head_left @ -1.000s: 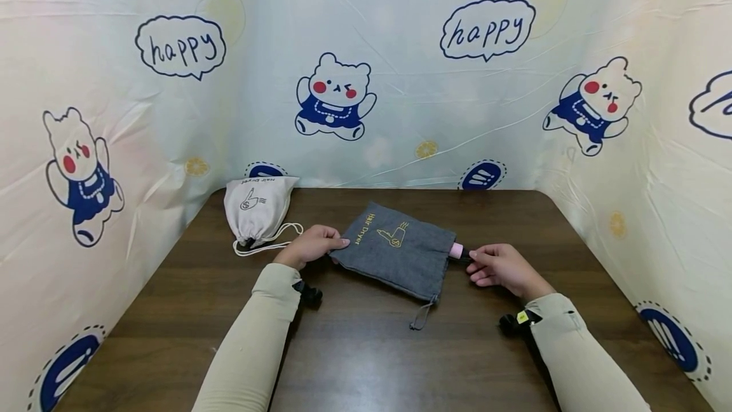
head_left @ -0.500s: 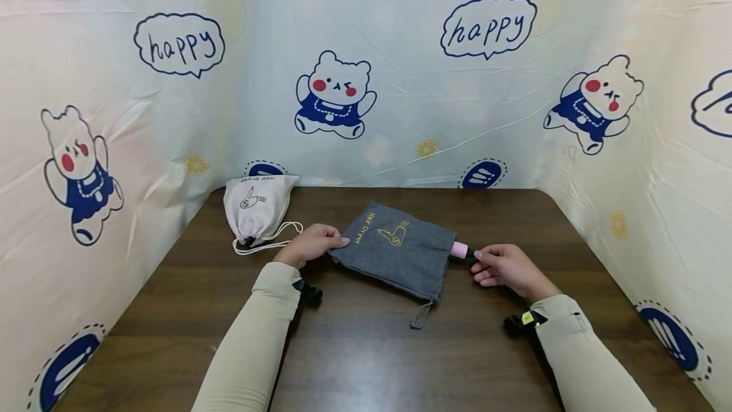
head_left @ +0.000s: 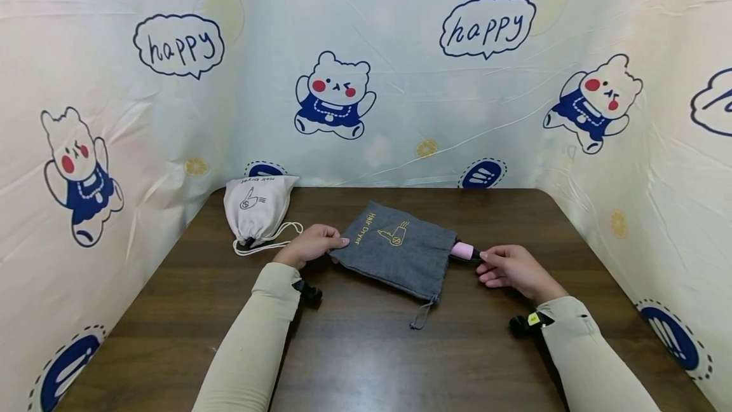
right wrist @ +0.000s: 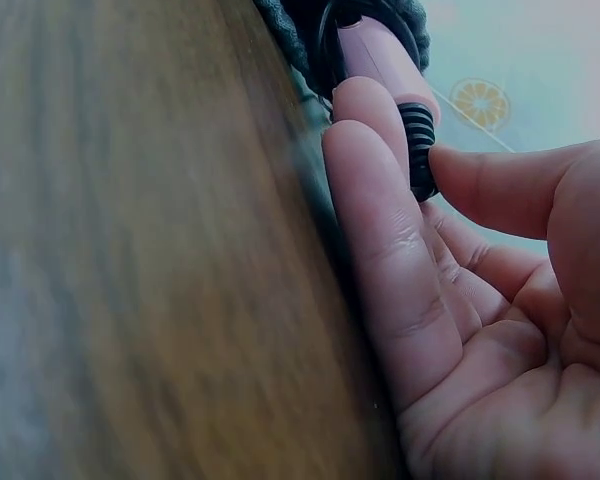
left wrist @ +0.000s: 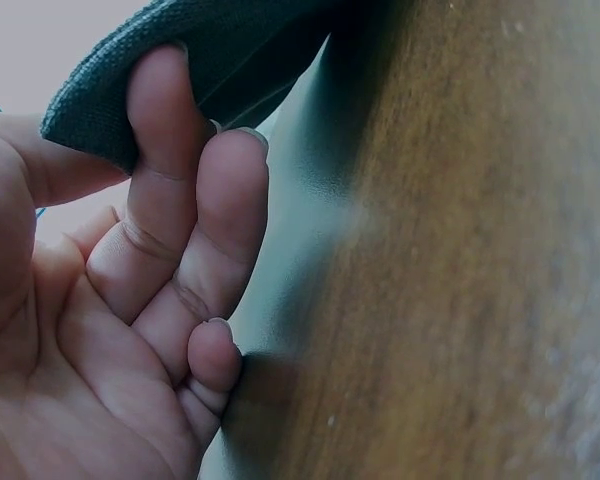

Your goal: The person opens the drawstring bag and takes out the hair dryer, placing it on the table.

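A dark grey drawstring bag (head_left: 400, 259) with yellow "Hair Dryer" lettering lies mid-table. My left hand (head_left: 311, 247) pinches its left corner between thumb and fingers; the cloth (left wrist: 100, 120) shows between them in the left wrist view. From the mouth on the bag's right side sticks a pink hair dryer handle (head_left: 462, 250). My right hand (head_left: 515, 269) pinches the black ribbed cord sleeve (right wrist: 418, 150) at the handle's end with thumb and fingertips. Black cord (right wrist: 328, 45) loops beside the handle in the right wrist view. The bag hides the rest of the hair dryer.
A white drawstring bag (head_left: 254, 208), also marked "Hair Dryer", lies at the back left, its white cords (head_left: 269, 247) reaching toward my left hand. The grey bag's drawstring (head_left: 422, 316) trails toward the front. Patterned cloth walls (head_left: 394, 126) border the brown wooden table (head_left: 366, 361).
My right hand has drawn a little to the right, and more of the pink hair dryer handle shows outside the grey bag. My left hand and both bags have stayed in place.
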Demonstrator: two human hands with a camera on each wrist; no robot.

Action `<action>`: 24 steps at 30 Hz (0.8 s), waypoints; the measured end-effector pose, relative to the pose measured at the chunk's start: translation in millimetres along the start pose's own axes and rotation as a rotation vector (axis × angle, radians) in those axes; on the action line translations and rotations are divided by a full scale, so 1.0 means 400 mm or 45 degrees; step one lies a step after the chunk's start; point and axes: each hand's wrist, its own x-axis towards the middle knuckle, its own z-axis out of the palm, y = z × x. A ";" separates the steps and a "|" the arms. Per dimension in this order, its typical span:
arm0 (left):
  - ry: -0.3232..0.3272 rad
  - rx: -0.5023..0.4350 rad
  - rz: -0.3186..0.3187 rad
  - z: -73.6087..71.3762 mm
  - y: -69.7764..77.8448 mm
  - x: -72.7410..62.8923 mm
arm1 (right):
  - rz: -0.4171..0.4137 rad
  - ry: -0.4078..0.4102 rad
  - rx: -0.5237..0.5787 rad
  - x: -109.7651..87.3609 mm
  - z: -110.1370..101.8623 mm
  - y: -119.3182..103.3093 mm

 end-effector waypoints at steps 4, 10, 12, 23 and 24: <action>0.003 0.007 -0.002 -0.001 0.000 0.002 | -0.004 -0.002 0.011 -0.005 -0.006 0.000; 0.001 0.000 0.002 0.000 0.001 0.000 | -0.014 -0.012 0.021 -0.013 -0.011 -0.003; 0.001 0.002 0.002 0.000 0.001 -0.002 | -0.017 -0.015 0.018 -0.014 -0.012 -0.004; -0.010 0.002 0.002 -0.003 0.005 -0.005 | -0.008 0.009 0.015 -0.015 -0.022 0.005; -0.009 0.004 0.001 -0.004 0.004 -0.004 | -0.008 0.012 0.014 -0.014 -0.025 0.006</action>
